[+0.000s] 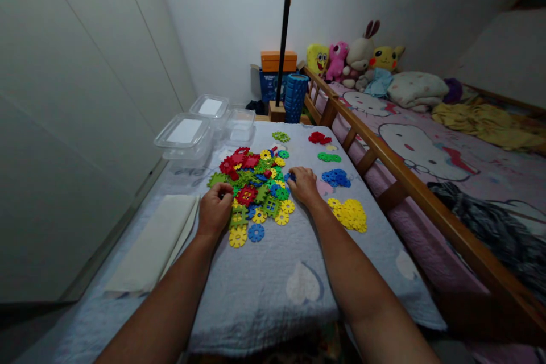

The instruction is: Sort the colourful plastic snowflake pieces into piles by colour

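Left hand [215, 209]: fingers curled down onto the left edge of the pile of plastic pieces [256, 182], fingertips against a green piece; I cannot tell whether anything is pinched. Right hand [303, 183]: palm down at the pile's right edge, fingers bent over a blue piece [290, 176]; firm hold not confirmed from this view. The pile lies mixed in red, green, yellow and blue at the middle of the blue quilt [264, 284], between both hands. To its right lie sorted groups, each apart from the others: yellow pieces [350, 214] nearest, then blue pieces [336, 177], green pieces [329, 157] and red pieces [319, 137]. Clear lidded boxes [187, 136] stand beyond the pile on the left. A folded white cloth [156, 239] lies beside the left forearm. A wooden bed rail [405, 182] runs along the right.
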`<control>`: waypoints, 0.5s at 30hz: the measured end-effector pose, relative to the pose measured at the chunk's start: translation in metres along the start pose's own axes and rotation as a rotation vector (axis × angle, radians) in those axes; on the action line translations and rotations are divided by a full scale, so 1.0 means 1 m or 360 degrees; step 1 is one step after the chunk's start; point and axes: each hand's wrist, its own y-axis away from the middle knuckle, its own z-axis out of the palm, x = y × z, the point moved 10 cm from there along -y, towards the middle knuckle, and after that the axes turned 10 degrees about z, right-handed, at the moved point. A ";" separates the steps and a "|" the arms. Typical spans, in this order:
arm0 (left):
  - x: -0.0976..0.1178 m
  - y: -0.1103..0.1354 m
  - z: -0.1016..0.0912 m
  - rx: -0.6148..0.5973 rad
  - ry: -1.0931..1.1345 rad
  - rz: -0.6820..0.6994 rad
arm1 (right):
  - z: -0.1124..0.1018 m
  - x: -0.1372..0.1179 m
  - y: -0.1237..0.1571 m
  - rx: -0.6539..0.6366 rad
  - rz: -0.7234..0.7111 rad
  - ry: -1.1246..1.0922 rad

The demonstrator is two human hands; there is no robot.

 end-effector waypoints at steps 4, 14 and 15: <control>-0.002 0.000 0.000 0.0004 0.0000 -0.0016 | -0.001 0.000 0.001 -0.0012 0.0009 0.0008; -0.005 0.000 0.001 0.0004 0.0020 -0.0008 | -0.054 0.069 -0.012 0.0248 0.0320 -0.0205; -0.005 0.000 0.001 0.0005 0.0020 -0.0006 | -0.062 0.083 -0.013 0.0314 0.0380 -0.0240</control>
